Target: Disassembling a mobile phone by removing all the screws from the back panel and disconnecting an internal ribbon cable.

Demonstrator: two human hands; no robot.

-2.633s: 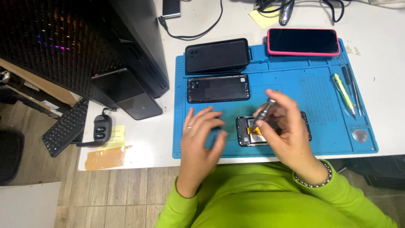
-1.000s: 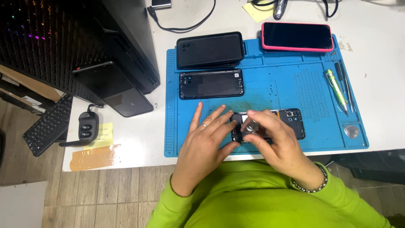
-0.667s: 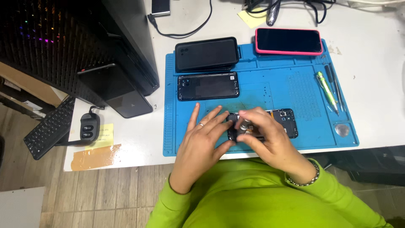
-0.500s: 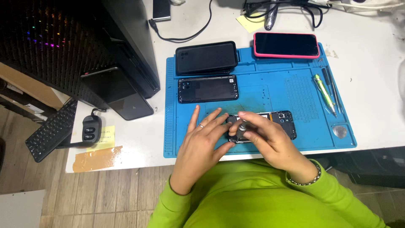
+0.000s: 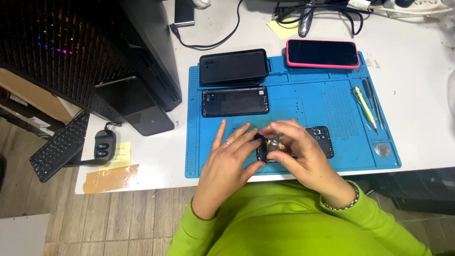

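Presently the left hand [image 5: 227,161] steadies the opened phone [image 5: 318,141] on the blue mat [image 5: 294,106], fingers spread against its left end. Right hand [image 5: 298,151] pinches a small screwdriver [image 5: 273,143] upright over it, fingertips closed on the shaft.

The blue mat [image 5: 303,106] looks like matt rubber, ribbed along its left edge and dotted in one patch. Above it, the pink-edged phone [image 5: 322,53] shows glossy glass. The opened phone [image 5: 310,142] on the mat's near side looks like dull black plastic — the screwdriver [image 5: 274,143] over it has a metal sheen. The worktop [image 5: 417,80] around the mat is smooth white; the sleeves [image 5: 303,223] are soft cloth.
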